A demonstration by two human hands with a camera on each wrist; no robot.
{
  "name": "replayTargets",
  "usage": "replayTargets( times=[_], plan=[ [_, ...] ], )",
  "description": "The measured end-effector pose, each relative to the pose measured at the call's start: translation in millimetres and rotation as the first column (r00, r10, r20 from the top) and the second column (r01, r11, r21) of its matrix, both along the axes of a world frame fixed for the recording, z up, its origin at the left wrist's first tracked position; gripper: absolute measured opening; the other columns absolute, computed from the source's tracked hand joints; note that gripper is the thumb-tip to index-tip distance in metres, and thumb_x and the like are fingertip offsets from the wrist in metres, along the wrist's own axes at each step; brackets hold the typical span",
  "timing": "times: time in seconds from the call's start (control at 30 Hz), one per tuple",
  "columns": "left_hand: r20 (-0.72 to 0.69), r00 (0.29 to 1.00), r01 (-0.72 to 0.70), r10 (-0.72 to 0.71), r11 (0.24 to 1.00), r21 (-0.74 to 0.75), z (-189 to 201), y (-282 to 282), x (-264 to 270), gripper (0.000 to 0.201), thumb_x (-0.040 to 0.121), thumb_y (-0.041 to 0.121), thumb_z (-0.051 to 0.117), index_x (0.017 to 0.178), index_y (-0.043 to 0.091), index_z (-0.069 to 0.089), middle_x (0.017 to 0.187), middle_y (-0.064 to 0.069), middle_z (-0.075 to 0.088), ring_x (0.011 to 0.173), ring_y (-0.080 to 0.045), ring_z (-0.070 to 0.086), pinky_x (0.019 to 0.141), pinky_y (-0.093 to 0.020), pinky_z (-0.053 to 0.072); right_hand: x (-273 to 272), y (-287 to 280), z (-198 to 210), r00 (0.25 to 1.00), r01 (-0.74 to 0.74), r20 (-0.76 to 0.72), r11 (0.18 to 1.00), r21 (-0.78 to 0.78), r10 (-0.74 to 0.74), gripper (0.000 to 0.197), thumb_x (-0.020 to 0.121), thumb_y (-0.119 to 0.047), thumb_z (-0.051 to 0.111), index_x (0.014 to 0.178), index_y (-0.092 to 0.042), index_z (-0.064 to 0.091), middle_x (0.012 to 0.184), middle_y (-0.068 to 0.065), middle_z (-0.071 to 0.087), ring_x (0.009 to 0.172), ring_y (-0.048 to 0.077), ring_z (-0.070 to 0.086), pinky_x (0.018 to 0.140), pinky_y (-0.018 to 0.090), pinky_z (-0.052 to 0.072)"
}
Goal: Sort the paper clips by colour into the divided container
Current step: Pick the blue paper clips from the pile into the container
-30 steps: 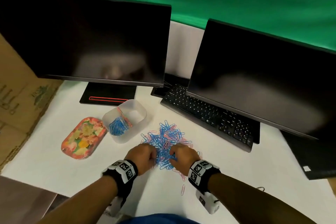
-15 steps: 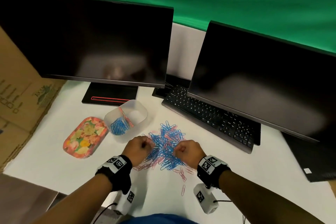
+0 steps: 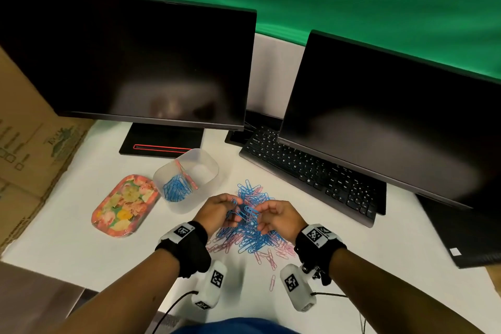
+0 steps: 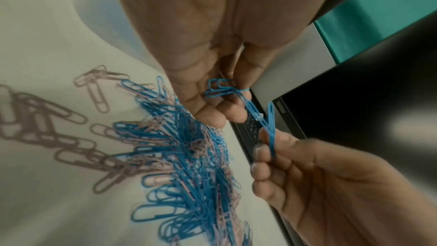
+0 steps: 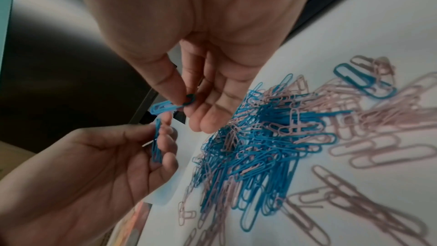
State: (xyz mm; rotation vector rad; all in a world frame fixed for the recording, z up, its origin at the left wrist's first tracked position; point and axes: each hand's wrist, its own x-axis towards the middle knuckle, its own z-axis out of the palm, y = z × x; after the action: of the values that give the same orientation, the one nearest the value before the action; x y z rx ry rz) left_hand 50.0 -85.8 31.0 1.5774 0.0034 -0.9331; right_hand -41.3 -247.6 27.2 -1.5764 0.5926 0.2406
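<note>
A mixed pile of blue and pink paper clips [image 3: 250, 237] lies on the white table in front of me. Just above it, my left hand [image 3: 229, 209] pinches a few blue clips [image 4: 220, 88] between thumb and fingers. My right hand [image 3: 263, 215] pinches another blue clip [image 4: 271, 138], which hangs tangled with those in the left hand. The right wrist view shows the same pair of blue clips [image 5: 163, 107] between the two hands. The translucent divided container [image 3: 210, 186] stands to the far left of the pile, with blue clips [image 3: 176, 188] in its left compartment.
A flowered tray [image 3: 123, 206] lies left of the container. A black keyboard [image 3: 311, 171] and two dark monitors [image 3: 130, 62] stand behind the pile. Cardboard boxes [image 3: 24, 144] line the left edge. Loose pink clips [image 3: 272, 282] lie near the table's front.
Both hands have lifted off the pile, where they were pressed down among the clips. They now hold linked blue clips between them just above it.
</note>
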Motion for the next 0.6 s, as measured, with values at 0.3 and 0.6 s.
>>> replayTargets(
  times=[0.3, 0.6],
  plan=[
    [0.125, 0.984, 0.118, -0.124, 0.992, 0.050, 6.4, -17.6, -4.6, 0.016, 0.094, 0.003, 0.053, 0.086, 0.011, 0.064, 0.073, -0.012, 0.061, 0.060, -0.015, 0.055, 0.058, -0.025, 0.049, 5.9, 7.6, 7.7, 0.998, -0.055, 0.030, 0.998, -0.016, 0.055, 0.016, 0.087, 0.007, 0.055, 0.083, -0.009, 0.056, 0.064, 0.010, 0.060, 0.049, 0.018, 0.059, 0.047, 0.024, 0.051],
    [-0.216, 0.967, -0.167, 0.137, 0.978, -0.128, 7.4, -9.9, 0.7, 0.021, 0.094, 0.006, 0.045, 0.085, 0.003, 0.064, 0.076, -0.007, 0.064, 0.068, -0.024, 0.060, 0.060, -0.030, 0.054, 2.7, -4.2, 13.0, 0.999, 0.038, -0.006, 0.982, 0.184, -0.038, 0.024, 0.086, 0.014, 0.044, 0.096, -0.005, 0.054, 0.066, 0.017, 0.060, 0.050, 0.024, 0.059, 0.052, 0.031, 0.052]
  ],
)
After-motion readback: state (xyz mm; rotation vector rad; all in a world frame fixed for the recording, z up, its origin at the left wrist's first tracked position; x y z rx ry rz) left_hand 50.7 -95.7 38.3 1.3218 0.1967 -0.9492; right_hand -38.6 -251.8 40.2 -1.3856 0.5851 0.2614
